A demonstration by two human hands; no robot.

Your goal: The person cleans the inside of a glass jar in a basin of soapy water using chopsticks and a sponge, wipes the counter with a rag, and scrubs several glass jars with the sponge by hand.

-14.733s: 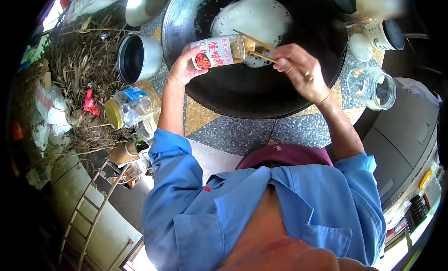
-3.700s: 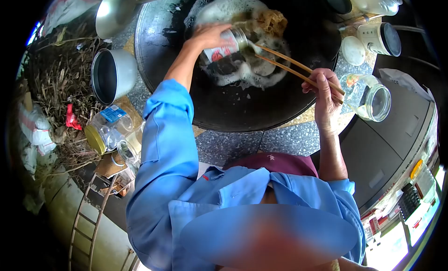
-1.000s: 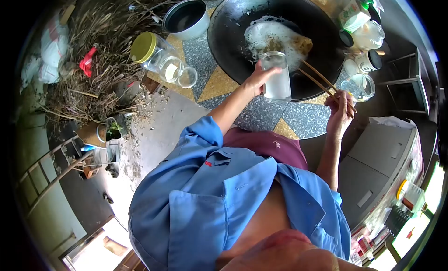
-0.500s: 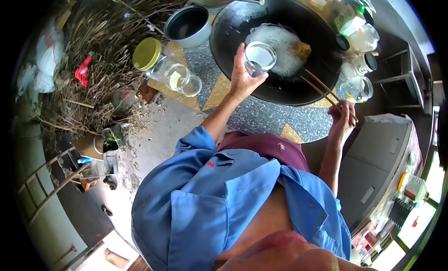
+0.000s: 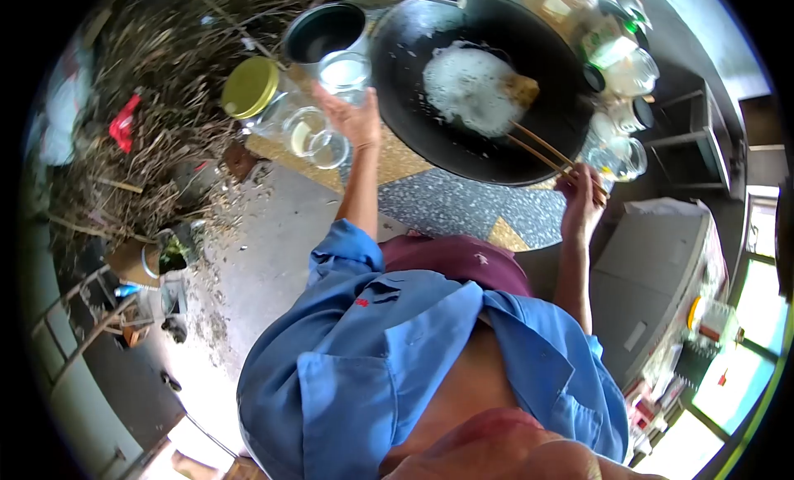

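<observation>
Taking the middle of the wok point(image 5: 413, 120) as the clock's hub, I see the left hand point(image 5: 354, 120) out at 9 o'clock, thumb and fingers curled about a clear glass jar point(image 5: 344, 75); the fingertips blur, and I can't tell whether the jar touches the table point(image 5: 463, 199). A gray pot point(image 5: 318, 46) stands just beyond, its inside too dark to read. Between 4 and 5 o'clock the right hand point(image 5: 584, 195) pinches 2 chopsticks point(image 5: 542, 147), the exact finger placement hard to make out. Their tips reach the white foam point(image 5: 470, 87), which hides the wok's bottom; a brown lump point(image 5: 522, 91) sits at its 3 o'clock edge.
</observation>
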